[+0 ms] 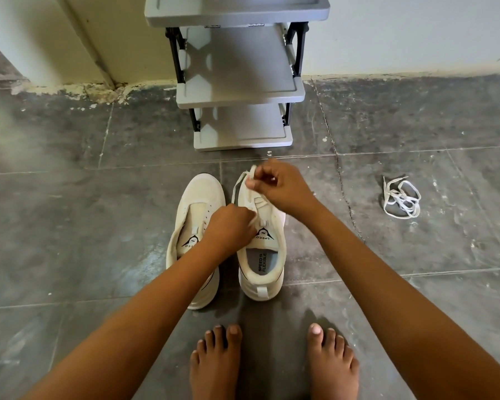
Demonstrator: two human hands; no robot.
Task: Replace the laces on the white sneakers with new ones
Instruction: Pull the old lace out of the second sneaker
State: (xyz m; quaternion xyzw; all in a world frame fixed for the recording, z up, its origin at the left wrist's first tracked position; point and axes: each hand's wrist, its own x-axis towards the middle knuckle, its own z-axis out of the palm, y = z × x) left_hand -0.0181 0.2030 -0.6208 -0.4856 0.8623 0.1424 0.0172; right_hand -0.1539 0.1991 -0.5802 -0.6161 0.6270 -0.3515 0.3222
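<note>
At frame centre, two white fabric sneakers (202, 192) stand side by side on dark grey floor tiles (70, 226); one insole reads "SPEED FLEXIBLE". Above that shoe's toe the right grip (274, 183) pinches a white lace (236, 184); the left grip (231, 223) clutches its upper. Loose white laces (401, 197) lie at right, with a grey plastic shoe rack (240, 98) behind.

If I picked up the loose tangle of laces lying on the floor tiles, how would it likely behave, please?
The tangle of laces would probably flop and dangle, since it lies in limp, flat loops. It looks light: thin strands, nothing bulky. Loops overlap, so it may lift as one clump, ends trailing.
</note>
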